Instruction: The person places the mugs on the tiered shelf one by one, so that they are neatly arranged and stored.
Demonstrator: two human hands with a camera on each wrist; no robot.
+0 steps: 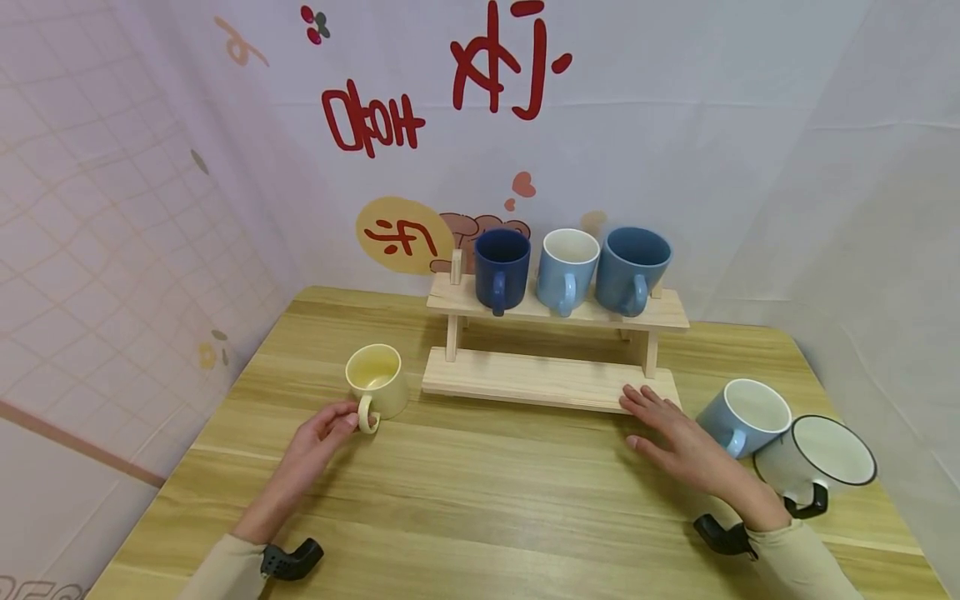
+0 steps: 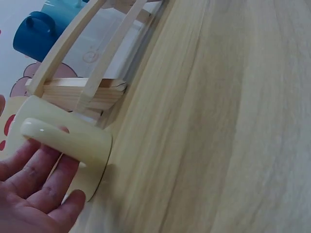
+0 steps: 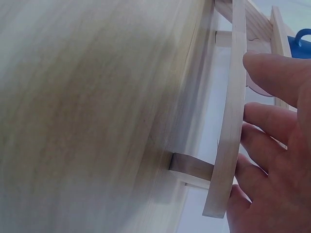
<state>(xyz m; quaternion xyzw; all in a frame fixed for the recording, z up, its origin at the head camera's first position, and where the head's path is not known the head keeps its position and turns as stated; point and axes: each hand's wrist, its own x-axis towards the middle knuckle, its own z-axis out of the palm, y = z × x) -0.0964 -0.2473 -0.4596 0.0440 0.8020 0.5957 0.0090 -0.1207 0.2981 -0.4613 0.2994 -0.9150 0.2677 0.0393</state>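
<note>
Wood-grain brown tabletop. Pale wooden two-tier rack, touched at lower right by right hand, fingers loosely extended, perhaps for steadying. Pale-yellow cylindrical mug, stood on tabletop left of rack; looped handle, turned nearward, pinched by left hand, presumably as readiest hold.

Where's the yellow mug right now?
In the head view, left of centre: the yellow mug stands upright on the table, just left of the wooden rack, its handle held in the left grip.
</note>
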